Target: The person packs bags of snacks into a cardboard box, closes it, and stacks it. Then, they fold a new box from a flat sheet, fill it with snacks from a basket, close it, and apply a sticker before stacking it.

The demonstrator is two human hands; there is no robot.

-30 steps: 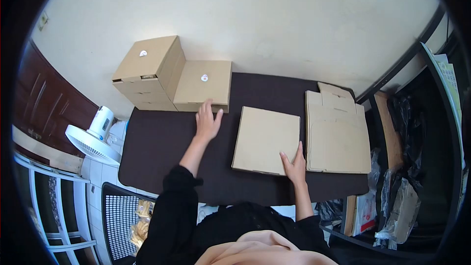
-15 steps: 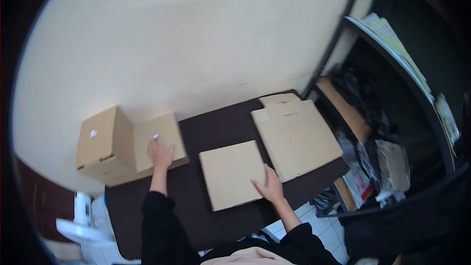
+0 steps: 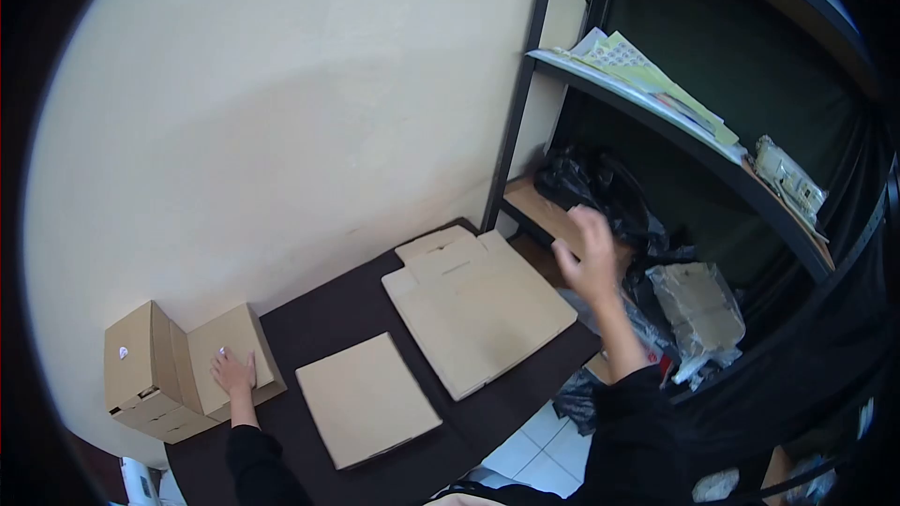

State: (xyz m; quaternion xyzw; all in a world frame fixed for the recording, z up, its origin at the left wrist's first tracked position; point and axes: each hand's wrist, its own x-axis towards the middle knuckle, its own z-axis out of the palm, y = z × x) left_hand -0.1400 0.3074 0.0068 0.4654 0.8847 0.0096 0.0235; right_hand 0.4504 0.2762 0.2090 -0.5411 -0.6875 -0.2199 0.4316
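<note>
My left hand [image 3: 234, 375] lies with fingers spread on the top of a low cardboard box [image 3: 220, 323] at the left end of the table. A small shiny sticker shows by its fingertips. Right beside that box stands a taller stack of cardboard boxes [image 3: 131, 347] with a similar sticker on top. Raised in the air over the right end of the table, in front of the shelf, is my right hand [image 3: 592, 258], fingers apart and holding nothing. A flat, closed cardboard box [image 3: 366, 403] lies mid-table. To its right are flattened cardboard sheets [image 3: 478, 309].
The dark-covered table [image 3: 300, 328] runs along a pale wall [image 3: 281, 131]. A metal shelf [image 3: 656, 108] on the right carries papers [image 3: 637, 75] and a plastic-wrapped packet [image 3: 787, 178]. Lower down are black plastic bags [image 3: 600, 187] and a plastic-wrapped parcel [image 3: 698, 309].
My right hand has left the flat box in the middle and risen to the right, toward the shelf. My left hand stays on the low box. The view has turned to the right.
</note>
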